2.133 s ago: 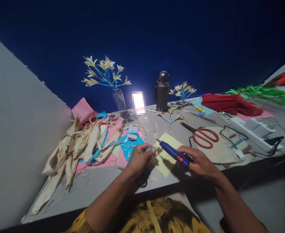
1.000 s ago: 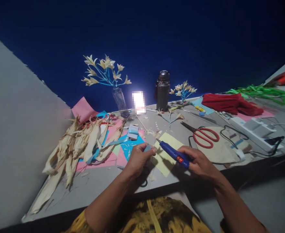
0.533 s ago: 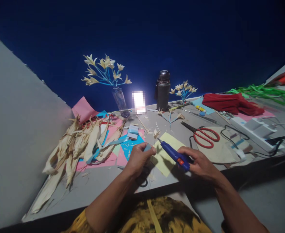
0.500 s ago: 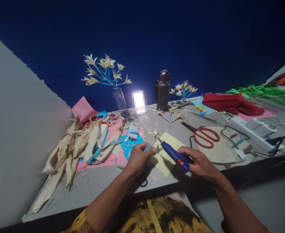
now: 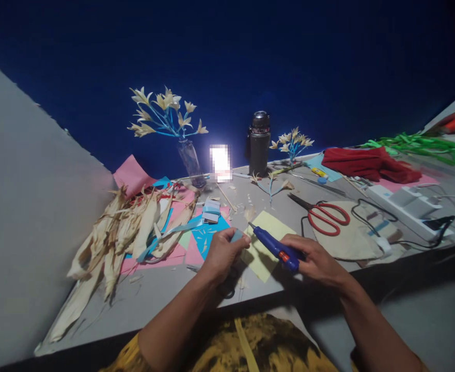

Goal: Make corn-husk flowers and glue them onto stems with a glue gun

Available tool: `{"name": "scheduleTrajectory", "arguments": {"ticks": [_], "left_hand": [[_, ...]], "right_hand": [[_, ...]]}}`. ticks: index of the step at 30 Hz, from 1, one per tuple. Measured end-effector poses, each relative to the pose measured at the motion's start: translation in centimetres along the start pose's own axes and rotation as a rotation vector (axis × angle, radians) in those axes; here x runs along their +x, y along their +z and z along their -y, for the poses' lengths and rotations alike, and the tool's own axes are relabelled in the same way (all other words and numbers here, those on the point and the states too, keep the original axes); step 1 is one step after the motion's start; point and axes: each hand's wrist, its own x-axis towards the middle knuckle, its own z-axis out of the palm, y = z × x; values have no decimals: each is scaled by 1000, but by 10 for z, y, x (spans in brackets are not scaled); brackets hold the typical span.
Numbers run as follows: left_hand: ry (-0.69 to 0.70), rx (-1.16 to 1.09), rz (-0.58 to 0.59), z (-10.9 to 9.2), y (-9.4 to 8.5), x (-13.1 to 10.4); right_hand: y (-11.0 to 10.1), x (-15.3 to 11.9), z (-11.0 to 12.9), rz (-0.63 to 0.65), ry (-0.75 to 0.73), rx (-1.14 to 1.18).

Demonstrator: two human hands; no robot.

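My right hand (image 5: 314,258) is wrapped round a blue glue gun (image 5: 276,248), its nozzle pointing up and left. Just left of it, my left hand (image 5: 225,250) pinches a small light-blue strip (image 5: 236,236) and a thin stem, with a pale dried flower (image 5: 249,212) above the fingertips. The nozzle is close to the stem below the flower; whether they touch I cannot tell. Beneath both hands lies a yellow paper sheet (image 5: 266,263). A dark scissor handle (image 5: 229,290) shows partly under my left wrist.
Dried husks (image 5: 114,237) and coloured papers lie left. Behind stand a glass vase (image 5: 191,163) with flowers and a dark flask (image 5: 259,150). Red-handled scissors (image 5: 328,218), a round cloth pad (image 5: 351,243), a white power strip (image 5: 409,212) and red cloth (image 5: 370,164) lie right.
The glue gun in my right hand has shifted slightly left, its nozzle closer to the stem. My left hand keeps its pinch, nearly still.
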Motion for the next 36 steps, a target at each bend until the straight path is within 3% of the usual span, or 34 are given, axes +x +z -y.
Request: {"name": "scheduleTrajectory", "arguments": {"ticks": [18, 30, 36], "left_hand": [[20, -14, 51, 1, -3, -1], [13, -62, 57, 1, -3, -2], [-3, -68, 68, 3, -4, -1]], "right_hand": [[3, -2, -3, -64, -34, 32], [6, -2, -6, -47, 51, 104], [7, 0, -4, -45, -4, 77]]}}
